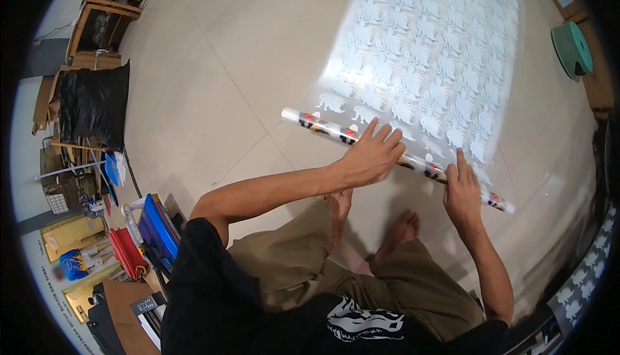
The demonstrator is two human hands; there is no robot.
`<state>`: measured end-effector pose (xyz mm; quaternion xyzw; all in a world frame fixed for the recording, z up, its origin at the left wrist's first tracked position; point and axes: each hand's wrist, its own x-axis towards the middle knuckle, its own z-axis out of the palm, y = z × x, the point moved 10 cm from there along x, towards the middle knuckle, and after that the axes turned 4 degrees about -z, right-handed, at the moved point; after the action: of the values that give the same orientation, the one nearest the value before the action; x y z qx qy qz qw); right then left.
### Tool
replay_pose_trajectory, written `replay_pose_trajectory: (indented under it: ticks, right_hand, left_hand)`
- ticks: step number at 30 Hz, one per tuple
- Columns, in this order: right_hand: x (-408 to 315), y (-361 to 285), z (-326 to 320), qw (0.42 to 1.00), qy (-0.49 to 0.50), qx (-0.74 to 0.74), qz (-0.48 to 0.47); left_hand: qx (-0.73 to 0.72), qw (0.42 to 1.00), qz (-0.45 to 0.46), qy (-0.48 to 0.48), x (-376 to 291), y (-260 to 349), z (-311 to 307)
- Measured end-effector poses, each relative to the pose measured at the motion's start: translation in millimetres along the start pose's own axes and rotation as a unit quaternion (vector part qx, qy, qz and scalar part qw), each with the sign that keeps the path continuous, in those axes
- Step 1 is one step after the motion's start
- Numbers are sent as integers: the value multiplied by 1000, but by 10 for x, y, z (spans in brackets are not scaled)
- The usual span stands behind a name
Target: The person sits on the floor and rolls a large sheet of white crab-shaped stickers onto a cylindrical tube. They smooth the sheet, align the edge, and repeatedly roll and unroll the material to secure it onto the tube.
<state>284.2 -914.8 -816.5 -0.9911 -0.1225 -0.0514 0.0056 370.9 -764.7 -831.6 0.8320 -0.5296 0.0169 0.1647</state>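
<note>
A clear film sheet (416, 49) printed with rows of white animal shapes lies on the tiled floor, stretching away from me. Its near end meets a roll of printed film (329, 128) that lies slantwise in front of me. My left hand (375, 154) rests on the middle of the roll, fingers spread over it. Near the right end, my right hand (462, 185) is on the roll too, its index finger extended onto the film. The undersides of both palms are hidden, so a grip around the roll does not show.
My bare feet (407, 226) are just behind the roll. A green plastic stool (571, 49) and cardboard stand at right. At left are a black plastic bag (94, 105), wooden cabinets (104, 25), and blue and red items (157, 226). A person (80, 263) stands far off.
</note>
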Motion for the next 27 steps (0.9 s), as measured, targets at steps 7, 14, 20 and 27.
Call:
replay_pose_trajectory:
  ticks: [7, 14, 20, 27]
  right_hand:
    - [-140, 130, 242, 992, -118, 51, 4]
    - [-155, 488, 19, 992, -28, 89, 82]
    - [-272, 661, 75, 992, 25, 99, 72]
    - [-209, 622, 38, 995, 51, 60, 66]
  left_hand:
    - [-42, 996, -37, -63, 66, -142, 28]
    - [-138, 990, -36, -19, 79, -572, -369]
    - [-666, 640, -373, 93, -804, -1815, -372]
    - [-684, 654, -301, 118, -631, -1682, -440]
